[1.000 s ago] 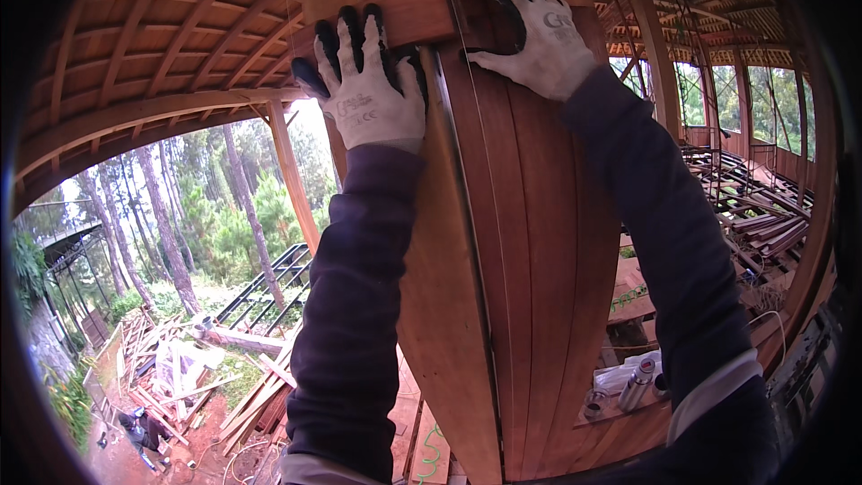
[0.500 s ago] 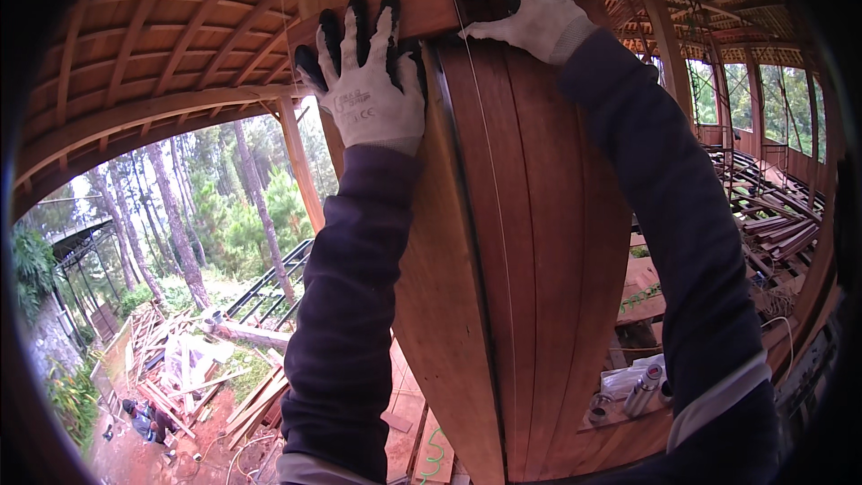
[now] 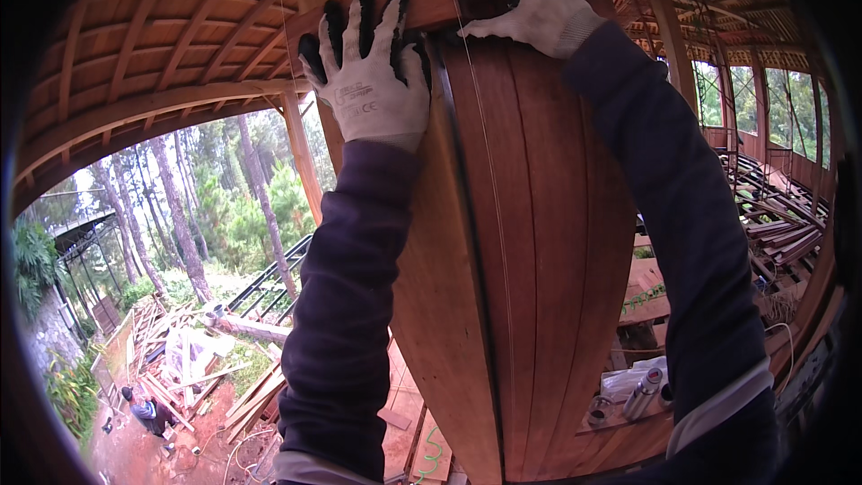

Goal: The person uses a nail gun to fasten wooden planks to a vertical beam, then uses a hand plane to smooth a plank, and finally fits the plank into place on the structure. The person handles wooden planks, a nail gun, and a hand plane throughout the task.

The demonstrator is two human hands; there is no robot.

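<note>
A short reddish-brown board (image 3: 426,2) lies crosswise against the upper part of a tall upright wooden panel (image 3: 539,180). My left hand (image 3: 373,90), in a grey glove with black fingertips, rests on the board's left part with fingers spread. At the board's right part, my right hand (image 3: 539,4), gloved alike, curls round it, fingers over the top and thumb underneath. The black palm hides much of that part. Below the board, a dark gap (image 3: 471,216) runs down between a lighter post (image 3: 431,269) and the panel planks. A thin string (image 3: 492,153) hangs in front.
Far below on the left, a person (image 3: 148,411) is near scattered timber (image 3: 180,368). Lower right, a metal flask (image 3: 642,393) stands on a plank ledge, with a green coiled hose (image 3: 642,299) beyond. Stacked boards (image 3: 781,224) fill the right; a ribbed wooden ceiling (image 3: 162,36) curves overhead.
Both hands keep their places on the board, with the left fingers a little higher in view. The person below has straightened up somewhat. The view has shifted slightly.
</note>
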